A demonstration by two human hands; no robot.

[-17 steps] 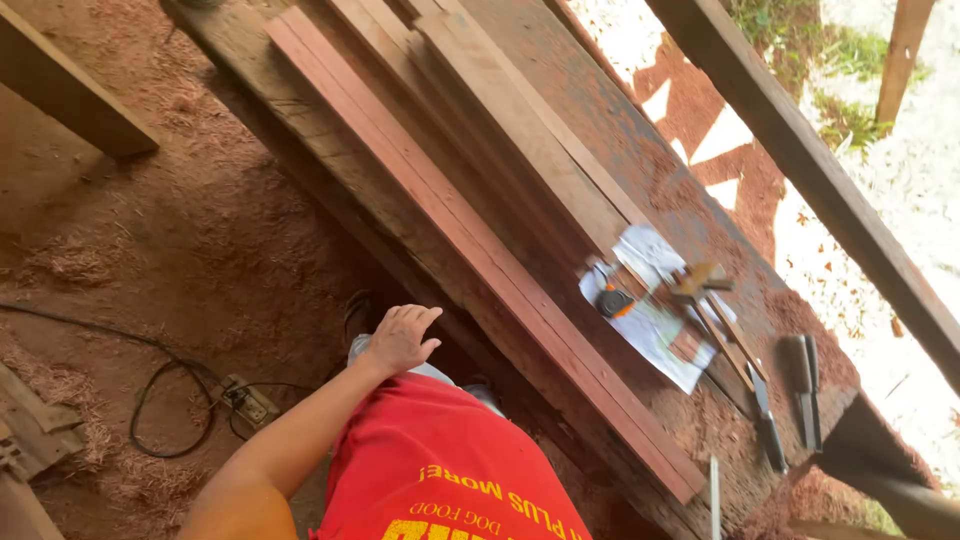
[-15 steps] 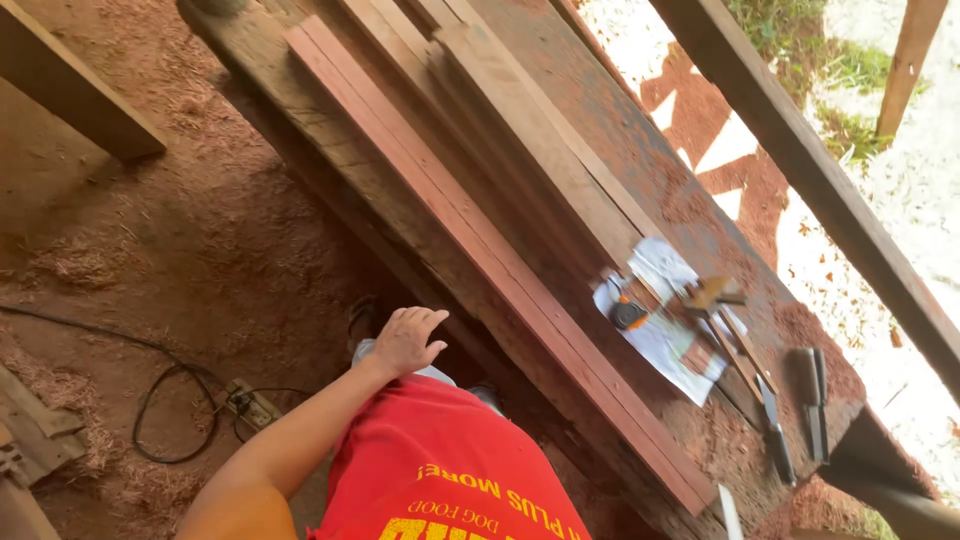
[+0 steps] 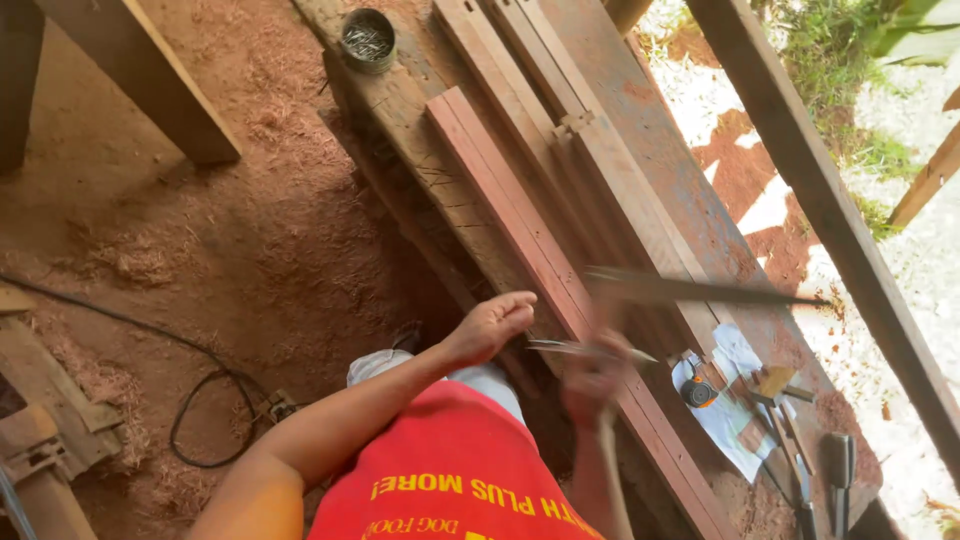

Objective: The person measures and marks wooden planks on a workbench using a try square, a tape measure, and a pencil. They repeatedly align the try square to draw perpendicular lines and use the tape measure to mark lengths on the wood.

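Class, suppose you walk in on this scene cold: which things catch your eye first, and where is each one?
A red shirt fills the bottom centre. Above it the right hand, blurred, lifts a long thin strip over reddish planks running diagonally along the workbench, while the left hand hovers at the bench's near edge. At top left, a round tin of nails sits on the bench.

Sawdust-strewn red dirt floor (image 3: pixel 250 230), slanting timber posts (image 3: pixel 830 210), sunlit ground outside (image 3: pixel 920 270)

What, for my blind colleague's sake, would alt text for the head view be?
A person in a red shirt lays the left hand against a reddish plank on a workbench; the right hand, beside it, is blurred. Hand tools lie nearby.
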